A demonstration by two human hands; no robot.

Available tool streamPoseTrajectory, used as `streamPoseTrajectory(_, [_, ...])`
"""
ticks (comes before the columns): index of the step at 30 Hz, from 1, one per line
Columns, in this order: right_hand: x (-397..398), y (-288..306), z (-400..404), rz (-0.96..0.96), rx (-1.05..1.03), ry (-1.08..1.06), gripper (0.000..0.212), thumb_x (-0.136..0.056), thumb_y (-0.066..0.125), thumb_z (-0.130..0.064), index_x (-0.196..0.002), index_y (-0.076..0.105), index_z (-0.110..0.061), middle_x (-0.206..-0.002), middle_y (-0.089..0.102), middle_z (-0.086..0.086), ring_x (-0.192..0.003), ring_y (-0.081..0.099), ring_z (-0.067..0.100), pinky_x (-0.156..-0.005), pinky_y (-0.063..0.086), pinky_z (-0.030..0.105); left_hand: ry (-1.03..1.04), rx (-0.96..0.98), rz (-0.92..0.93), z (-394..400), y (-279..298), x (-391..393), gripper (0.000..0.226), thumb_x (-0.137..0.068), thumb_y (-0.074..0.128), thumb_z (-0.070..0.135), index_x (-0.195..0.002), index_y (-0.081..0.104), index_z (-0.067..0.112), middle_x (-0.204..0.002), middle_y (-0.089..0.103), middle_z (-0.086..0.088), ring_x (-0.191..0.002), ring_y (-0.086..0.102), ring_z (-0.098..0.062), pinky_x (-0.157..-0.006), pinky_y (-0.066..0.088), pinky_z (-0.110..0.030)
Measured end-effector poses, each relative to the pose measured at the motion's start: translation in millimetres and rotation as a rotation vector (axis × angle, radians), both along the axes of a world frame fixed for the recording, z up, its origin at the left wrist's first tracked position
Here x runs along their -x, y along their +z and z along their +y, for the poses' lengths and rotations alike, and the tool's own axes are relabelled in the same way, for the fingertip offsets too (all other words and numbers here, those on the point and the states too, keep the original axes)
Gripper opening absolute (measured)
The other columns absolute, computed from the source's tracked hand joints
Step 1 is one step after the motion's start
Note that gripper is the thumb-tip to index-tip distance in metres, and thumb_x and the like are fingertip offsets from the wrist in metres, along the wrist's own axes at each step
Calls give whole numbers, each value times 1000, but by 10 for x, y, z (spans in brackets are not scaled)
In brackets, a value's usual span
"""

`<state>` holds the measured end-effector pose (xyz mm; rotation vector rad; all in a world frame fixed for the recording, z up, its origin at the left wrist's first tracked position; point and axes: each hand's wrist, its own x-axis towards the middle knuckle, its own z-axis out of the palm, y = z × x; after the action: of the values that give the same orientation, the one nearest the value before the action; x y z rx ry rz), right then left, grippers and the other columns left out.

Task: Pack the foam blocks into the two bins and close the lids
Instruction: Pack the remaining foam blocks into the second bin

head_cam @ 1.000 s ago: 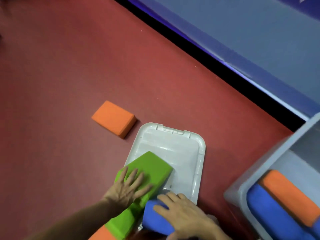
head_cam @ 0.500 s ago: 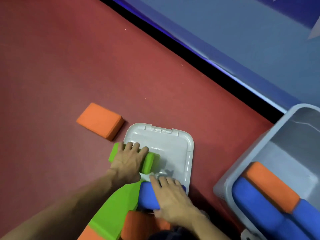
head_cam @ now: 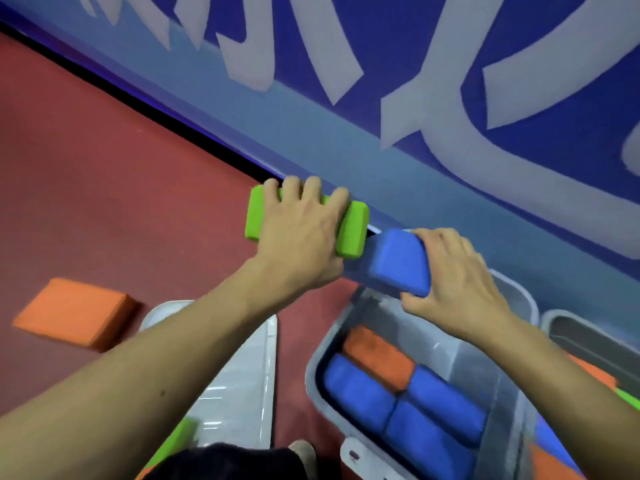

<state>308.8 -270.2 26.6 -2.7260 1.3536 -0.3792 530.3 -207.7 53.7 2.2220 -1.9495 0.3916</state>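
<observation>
My left hand grips a green foam block in the air over the red floor. My right hand holds a blue foam block above the far end of a grey open bin. That bin holds three blue blocks and an orange block. A second bin shows at the right edge with orange and green foam inside. One orange block lies on the floor to the left. A white lid lies flat under my left forearm.
A blue wall with pale lettering runs diagonally behind the bins, with a black strip at its base. Another green block lies on the lid near my knee. Red floor stretches to the left.
Both hands have lifted their blocks off the lid and carried them up and to the right, over the bin. The view has swung toward the wall and bins.
</observation>
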Motion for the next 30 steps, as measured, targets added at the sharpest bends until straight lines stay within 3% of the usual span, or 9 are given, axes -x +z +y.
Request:
streamPoseTrajectory(7, [1483,-925,166,169,-171,-231,76,-56,58,-45,-126,47,-18,-106,52,5,-91,54,34,-80,46,45,-362,-287,45,-399,-691,1467,69,-57,67,36,-121,45,24,-112,49,-9,-103,46,-32,-101,27,-52])
streamPoseTrajectory(11, [1839,-1471,170,179,-300,-254,84,-63,48,-52,-137,42,-14,-116,54,3,-100,55,30,-90,44,42,-367,-575,22,-525,-1306,1758,70,-69,65,44,-130,38,22,-121,45,-11,-112,43,-34,-109,18,-59])
streamPoseTrajectory(14, [1878,-1877,147,177,-301,-220,86,-69,45,-56,-140,40,-7,-125,56,10,-111,55,32,-95,44,46,-337,-656,-59,-642,-1790,1860,79,-72,63,43,-139,29,20,-128,42,-12,-121,37,-36,-112,10,-64])
streamPoseTrajectory(17, [1797,-2322,210,219,-369,-241,90,-82,35,-70,-146,30,-7,-143,44,13,-131,41,35,-106,34,53,-276,-733,-53,-716,-2243,1935,98,-74,58,48,-152,7,17,-149,28,-17,-143,11,-44,-112,-3,-67])
streamPoseTrajectory(20, [1711,-2628,234,237,-422,-301,95,-84,16,-78,-147,28,-8,-149,39,14,-135,35,36,-109,29,56,-246,-812,-47,-774,-2597,1967,108,-75,52,49,-153,-14,17,-161,4,-16,-145,-12,-44,-110,-9,-67])
streamPoseTrajectory(25, [1677,-2740,79,272,-444,-285,105,-76,4,-85,-152,12,-13,-158,21,9,-144,16,30,-117,9,50,-218,-897,19,-927,-2864,1990,108,-72,48,43,-151,-21,19,-162,-10,-15,-143,-22,-43,-107,-14,-67])
streamPoseTrajectory(30, [1641,-2650,-40,394,-562,-253,120,-55,-15,-91,-150,-13,-18,-161,-3,2,-146,-4,23,-117,-1,43,-328,-848,72,-793,-2798,1798,106,-76,53,42,-153,-17,17,-161,-13,-18,-145,-20,-39,-114,-9,-59])
